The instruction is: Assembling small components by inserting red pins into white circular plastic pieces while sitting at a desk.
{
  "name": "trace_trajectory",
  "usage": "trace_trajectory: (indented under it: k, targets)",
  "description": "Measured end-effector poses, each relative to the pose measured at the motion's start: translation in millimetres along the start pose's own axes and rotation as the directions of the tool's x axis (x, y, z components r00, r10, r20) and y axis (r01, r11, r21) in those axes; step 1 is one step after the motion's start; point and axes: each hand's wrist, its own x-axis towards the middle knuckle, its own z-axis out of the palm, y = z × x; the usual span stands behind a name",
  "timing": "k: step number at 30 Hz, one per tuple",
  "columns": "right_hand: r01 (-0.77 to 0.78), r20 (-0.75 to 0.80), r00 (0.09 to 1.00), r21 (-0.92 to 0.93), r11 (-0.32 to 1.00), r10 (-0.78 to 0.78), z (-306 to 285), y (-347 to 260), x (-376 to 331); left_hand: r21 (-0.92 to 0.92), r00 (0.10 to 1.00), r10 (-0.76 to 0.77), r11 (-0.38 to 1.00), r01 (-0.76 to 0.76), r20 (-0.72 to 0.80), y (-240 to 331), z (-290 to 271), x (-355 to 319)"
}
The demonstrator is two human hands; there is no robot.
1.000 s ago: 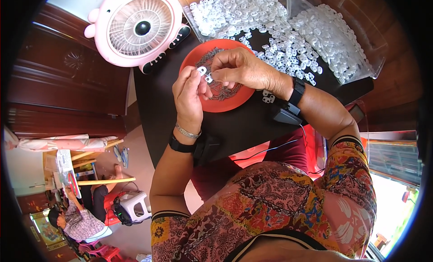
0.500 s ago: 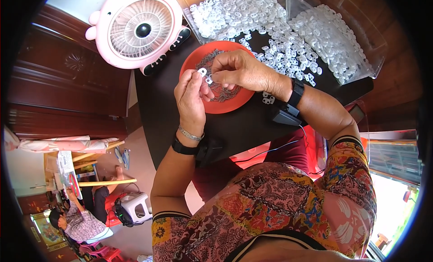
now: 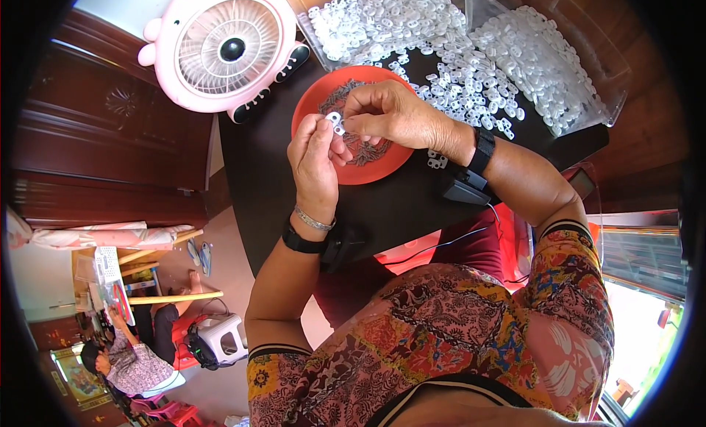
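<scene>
My left hand (image 3: 315, 162) pinches a small white plastic piece with holes (image 3: 334, 119) between thumb and fingers, above an orange-red bowl (image 3: 390, 174). A second white bit (image 3: 339, 130) shows just below it; whether the two are joined, I cannot tell. Thumb and forefinger of my right hand (image 3: 393, 116) are closed right beside these pieces, and what they hold is hidden. Many thin grey screw-like parts (image 3: 366, 155) lie in the bowl under both hands. To the right of the bowl, loose white pieces (image 3: 463, 89) of the same kind are spread over the dark table (image 3: 276, 214).
Two clear bins stand at the back, one with a heap of white pieces (image 3: 390, 19), the other with a bag of them (image 3: 537, 66). A pink fan (image 3: 165, 63) sits at the back left. A cable (image 3: 434, 244) hangs below my right wrist. Another person (image 3: 143, 364) sits at lower left.
My left hand has shifted slightly right, bringing the white piece closer to my right fingertips. My right hand has barely moved.
</scene>
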Motion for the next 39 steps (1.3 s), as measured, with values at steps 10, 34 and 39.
trace_trajectory:
  k: [10,34,39]
  targets:
    - [0.011,-0.008,1.0,0.019,1.0,-0.011,1.3,2.5,0.1,0.017,1.0,0.006,1.0,-0.006,0.017,0.2,-1.2,-0.5]
    - [0.124,-0.06,0.99,-0.07,0.99,-0.128,2.9,5.4,-0.4,0.078,0.994,0.008,0.997,-0.016,0.105,4.4,-2.7,2.6]
    - [0.146,-0.054,0.987,-0.114,0.983,-0.153,3.9,6.9,-0.4,0.118,0.994,-0.011,0.993,-0.002,0.111,4.1,-5.5,3.2]
